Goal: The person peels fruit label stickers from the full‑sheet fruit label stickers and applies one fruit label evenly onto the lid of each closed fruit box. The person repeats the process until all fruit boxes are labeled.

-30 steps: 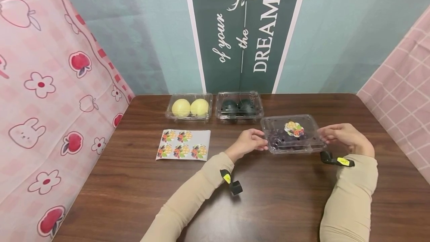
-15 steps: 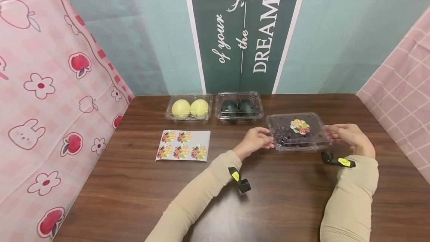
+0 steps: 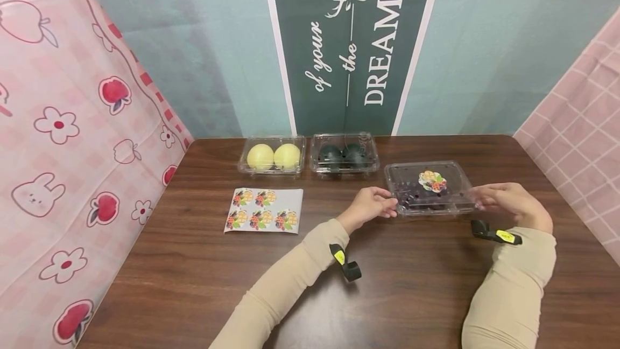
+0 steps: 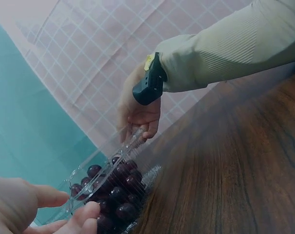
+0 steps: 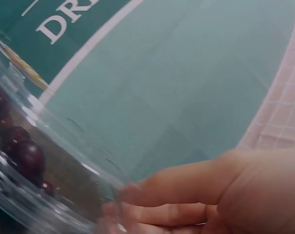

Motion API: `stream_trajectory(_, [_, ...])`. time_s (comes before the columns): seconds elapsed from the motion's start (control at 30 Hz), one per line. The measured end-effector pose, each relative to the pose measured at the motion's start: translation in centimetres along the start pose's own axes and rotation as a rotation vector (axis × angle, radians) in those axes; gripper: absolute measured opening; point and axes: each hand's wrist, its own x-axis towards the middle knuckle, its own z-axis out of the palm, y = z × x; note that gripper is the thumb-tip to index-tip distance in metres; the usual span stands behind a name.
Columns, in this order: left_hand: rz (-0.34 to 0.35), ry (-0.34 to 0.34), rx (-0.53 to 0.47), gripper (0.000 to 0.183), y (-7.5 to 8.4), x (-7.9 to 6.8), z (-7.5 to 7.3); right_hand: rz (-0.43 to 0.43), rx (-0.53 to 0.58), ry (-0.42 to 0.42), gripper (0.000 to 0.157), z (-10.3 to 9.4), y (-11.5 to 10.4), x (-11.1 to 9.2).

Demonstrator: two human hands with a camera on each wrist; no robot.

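A clear plastic clamshell box (image 3: 411, 171) with a round fruit sticker (image 3: 432, 181) on its lid lies at the right of the table. Dark purple grapes (image 4: 119, 195) fill part of it. My left hand (image 3: 369, 206) pinches the box's left edge, thumb above and fingers below, as the left wrist view shows. At the opposite end, my right hand (image 3: 508, 202) has its thumb and fingertips on the right edge; these fingertips look blurred through the plastic in the right wrist view.
Two more clear boxes stand at the back, one with yellow round fruits (image 3: 274, 156), one with dark round fruits (image 3: 343, 155). A sheet of fruit stickers (image 3: 263, 210) lies at the left on the wooden table (image 3: 194, 284). Cloth hangs behind and at both sides.
The grape box has shifted right, carried between both hands, and has come down flatter onto the table. Lately my right wrist has moved slightly outward while the left hand has stayed nearly still.
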Motion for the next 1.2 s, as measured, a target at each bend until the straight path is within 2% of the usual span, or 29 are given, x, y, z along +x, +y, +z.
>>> stream_trajectory(0.23, [-0.06,-0.06,-0.019,0.019,0.1,-0.8,0.3,-0.017,0.076,-0.061,0.038,-0.5,0.5,-0.5])
stream_trajectory(0.43, [-0.04,-0.059,-0.042,0.015,0.0,-0.8,0.5,-0.043,0.143,-0.087,0.041,-0.4,0.5,-0.5])
stream_trajectory(0.57, [-0.056,-0.025,-0.059,0.019,0.0,-0.4,0.7,-0.04,0.128,-0.058,0.04,-0.2,0.3,-0.3])
stream_trajectory(0.73, [-0.045,0.015,-0.061,0.02,-0.1,0.2,1.0,0.003,0.082,0.009,0.04,0.0,0.0,0.1])
stream_trajectory(1.0, [-0.037,0.058,-0.073,0.018,0.2,0.5,1.1,0.013,0.036,0.065,0.04,0.3,-0.3,0.4])
stream_trajectory(1.13, [-0.039,0.075,-0.088,0.016,0.2,0.8,1.1,0.029,0.052,0.093,0.039,0.5,-0.4,0.6])
stream_trajectory(1.2, [-0.039,0.081,-0.093,0.015,0.2,1.0,1.1,0.028,0.094,0.101,0.039,0.6,-0.4,0.7])
